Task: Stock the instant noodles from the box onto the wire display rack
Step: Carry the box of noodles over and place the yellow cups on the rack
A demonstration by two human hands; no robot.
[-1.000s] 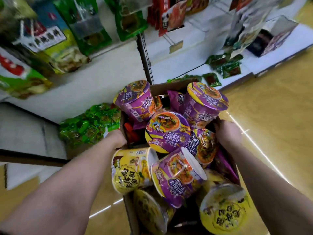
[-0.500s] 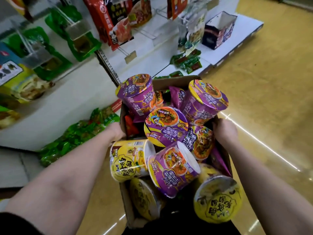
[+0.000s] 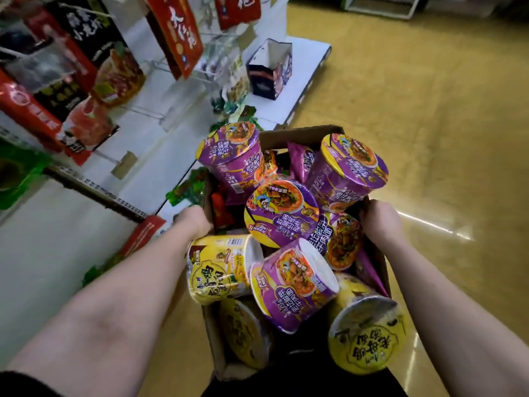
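Brown cardboard filled both grips: the left hand (image 3: 194, 222) clasped the left wall of an open brown cardboard box (image 3: 300, 133) and the right hand (image 3: 380, 222) its right wall, fingertips hidden. Round purple instant-noodle cups (image 3: 282, 213) and round yellow instant-noodle cups (image 3: 217, 270) lay heaped inside, tilted and touching. Left of the box stood a white store shelf (image 3: 303, 90) with hanging red packets (image 3: 177, 32) and an open dark blue carton (image 3: 270, 70), beside a glossy yellow floor (image 3: 429, 110).
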